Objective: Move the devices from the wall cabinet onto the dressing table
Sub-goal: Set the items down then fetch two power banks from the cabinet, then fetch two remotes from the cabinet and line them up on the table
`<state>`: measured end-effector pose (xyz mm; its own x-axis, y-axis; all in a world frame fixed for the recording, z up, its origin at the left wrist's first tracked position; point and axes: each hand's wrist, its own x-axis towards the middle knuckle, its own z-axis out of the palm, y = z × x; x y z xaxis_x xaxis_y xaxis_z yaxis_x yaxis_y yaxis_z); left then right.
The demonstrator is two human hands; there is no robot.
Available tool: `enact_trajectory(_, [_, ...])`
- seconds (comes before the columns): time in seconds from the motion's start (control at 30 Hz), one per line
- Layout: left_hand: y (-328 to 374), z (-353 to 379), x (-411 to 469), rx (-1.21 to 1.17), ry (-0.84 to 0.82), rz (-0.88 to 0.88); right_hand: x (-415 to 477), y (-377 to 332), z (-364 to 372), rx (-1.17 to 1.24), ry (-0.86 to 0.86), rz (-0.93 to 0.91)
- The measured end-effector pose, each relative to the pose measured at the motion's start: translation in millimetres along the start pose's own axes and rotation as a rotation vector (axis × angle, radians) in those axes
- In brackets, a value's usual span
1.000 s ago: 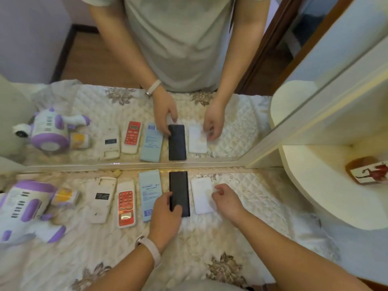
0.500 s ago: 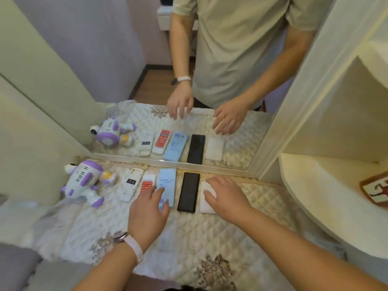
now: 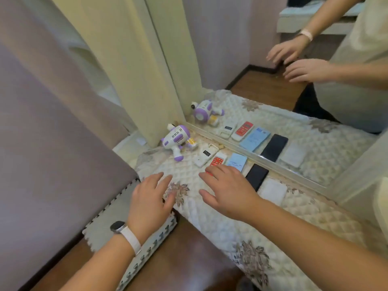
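**Desk:** What does the head view show on the tabletop [image 3: 220, 217]?

**Photographer:** A quilted cream cover with floral patches, and a row of devices lined up along the foot of a mirror [image 3: 273, 114]. From the left: a purple-and-white toy blaster [image 3: 175, 141], a white device with a black label [image 3: 204, 157], a red-keyed remote [image 3: 218, 161], a pale blue device [image 3: 237, 161], a black phone [image 3: 257, 178] and a white slab [image 3: 273, 191]. The mirror repeats the whole row.

**Desk:** And the hands?

**Photographer:** Both are spread flat, palms down, fingers loose and holding nothing. The left hand [image 3: 150, 198], with a white-strapped watch [image 3: 126, 234] on the wrist, sits at the tabletop's left corner, over a floral patch and well apart from the devices. The right hand [image 3: 227, 191] is just in front of the row.

**Desk:** Is it touching anything?

**Photographer:** Its fingers [image 3: 212, 170] overlap the near end of the red-keyed remote and come just beside the pale blue device. The black phone lies immediately right of the knuckles, the white slab near the wrist. Whether the hand presses on the cover or hovers above it, I cannot tell.

**Desk:** Anything else?

**Photographer:** A grey interlocking foam mat [image 3: 109, 223] below the tabletop's corner, on a brown wooden floor [image 3: 184, 259].
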<state>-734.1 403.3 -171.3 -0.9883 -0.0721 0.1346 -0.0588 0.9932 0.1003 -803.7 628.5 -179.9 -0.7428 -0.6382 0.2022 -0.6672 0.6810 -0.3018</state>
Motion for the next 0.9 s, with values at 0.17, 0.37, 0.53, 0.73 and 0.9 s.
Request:
enact_trajectory(0.17, [-51,-36,-61,0.072,0.075,-0.043,27,-64,14,0.010,-0.013,-0.173])
enact_trajectory(0.37, [-146,-62,-150,0.143,0.060,-0.205,45,-175,43,0.004,-0.046,-0.341])
enact_trajectory(0.53, [-213,-87,-250,0.170,0.118,-0.318,44,-296,69,-0.023,-0.105,-0.491])
enact_trajectory(0.73, [-275,-112,-348,0.178,0.175,-0.461,35,-413,99,-0.023,-0.120,-0.638])
enact_trajectory(0.9, [-324,-127,-450,0.147,0.208,-0.643,24,-531,127,-0.032,-0.118,-0.825])
